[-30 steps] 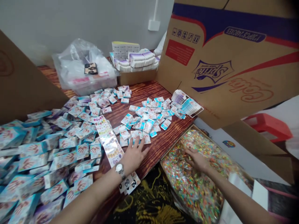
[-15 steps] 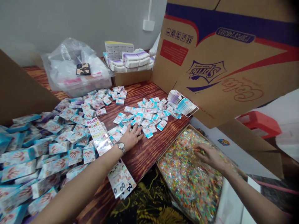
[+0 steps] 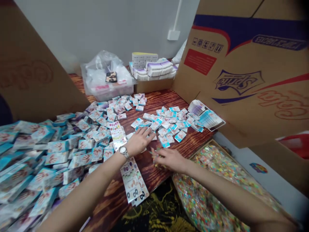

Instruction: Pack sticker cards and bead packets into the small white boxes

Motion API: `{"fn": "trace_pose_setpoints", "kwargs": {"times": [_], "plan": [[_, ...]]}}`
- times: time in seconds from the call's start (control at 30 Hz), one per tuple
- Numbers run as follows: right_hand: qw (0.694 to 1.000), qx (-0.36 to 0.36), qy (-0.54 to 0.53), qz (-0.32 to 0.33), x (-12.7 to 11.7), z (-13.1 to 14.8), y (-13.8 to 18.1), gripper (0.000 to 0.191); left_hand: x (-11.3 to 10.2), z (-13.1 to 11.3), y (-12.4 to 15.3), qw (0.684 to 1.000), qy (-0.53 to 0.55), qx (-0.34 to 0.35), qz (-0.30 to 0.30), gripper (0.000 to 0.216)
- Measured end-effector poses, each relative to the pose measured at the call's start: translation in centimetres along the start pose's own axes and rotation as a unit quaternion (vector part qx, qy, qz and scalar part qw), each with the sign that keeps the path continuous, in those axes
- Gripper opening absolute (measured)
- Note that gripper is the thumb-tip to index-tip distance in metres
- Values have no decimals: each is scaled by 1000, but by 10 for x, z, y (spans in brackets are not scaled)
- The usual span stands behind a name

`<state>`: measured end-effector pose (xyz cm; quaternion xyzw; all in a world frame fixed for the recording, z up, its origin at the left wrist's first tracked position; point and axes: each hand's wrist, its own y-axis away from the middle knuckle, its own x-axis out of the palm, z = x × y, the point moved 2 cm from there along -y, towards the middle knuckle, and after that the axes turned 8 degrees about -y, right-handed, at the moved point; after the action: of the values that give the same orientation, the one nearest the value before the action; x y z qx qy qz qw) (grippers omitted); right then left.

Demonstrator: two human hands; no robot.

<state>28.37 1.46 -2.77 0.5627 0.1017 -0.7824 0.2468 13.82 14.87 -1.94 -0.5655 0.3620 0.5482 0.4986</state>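
Observation:
My left hand (image 3: 141,141), with a watch at its wrist, lies palm down at the near edge of a pile of small white-and-blue cartons (image 3: 166,124); its fingers are stretched out. Close beside it, over the table, my right hand (image 3: 170,160) is closed round some clear packets with coloured bits (image 3: 156,161); how many I cannot tell. A large box of clear bags (image 3: 205,196) full of such coloured pieces stands below my right forearm. Under my left wrist lie printed sticker sheets (image 3: 131,177).
A big heap of filled small cartons (image 3: 58,146) covers the left side. Behind stand a plastic-wrapped tub (image 3: 113,91) and a cardboard tray (image 3: 154,86) of flat cartons. A fanned stack of flat cartons (image 3: 209,118) lies at right. Large cardboard boxes (image 3: 231,93) rise on both sides.
My right hand has moved from the box of coloured packets left to the table, bringing some packets. My left hand stays by the small cartons. The view has swung left.

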Motion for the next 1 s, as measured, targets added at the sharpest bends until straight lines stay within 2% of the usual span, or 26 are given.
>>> {"fn": "trace_pose_setpoints", "kwargs": {"times": [0.1, 0.17, 0.23, 0.37, 0.47, 0.6, 0.7, 0.83, 1.0], "plan": [[999, -42, 20, 24, 25, 10, -28, 39, -17, 9, 33, 997, 11, -67, -34, 44], [997, -63, 28, 32, 35, 9, -35, 65, -24, 9, 58, 992, 20, -110, -57, 41], [997, -66, 26, 36, 39, 0, -36, 81, -28, 6, 81, 986, 34, -147, -74, 40], [998, -41, 18, 41, 42, -24, -33, 86, -30, -10, 112, 974, 74, -198, -84, 39], [998, -43, 8, 50, 46, -27, -31, 88, -28, -22, 124, 967, 91, -224, -82, 40], [996, -63, 0, 69, 47, -16, -33, 89, -28, -33, 134, 964, 94, -237, -74, 40], [997, -65, 7, 46, 30, -12, -48, 78, -29, -35, 139, 960, 93, -250, -83, 40], [999, 17, 8, -29, 0, -8, -96, 40, -32, -39, 135, 948, 103, -277, -116, 39], [995, 88, 23, -46, -4, 5, -156, 38, -34, -47, 132, 929, 173, -300, -130, 38]]}}
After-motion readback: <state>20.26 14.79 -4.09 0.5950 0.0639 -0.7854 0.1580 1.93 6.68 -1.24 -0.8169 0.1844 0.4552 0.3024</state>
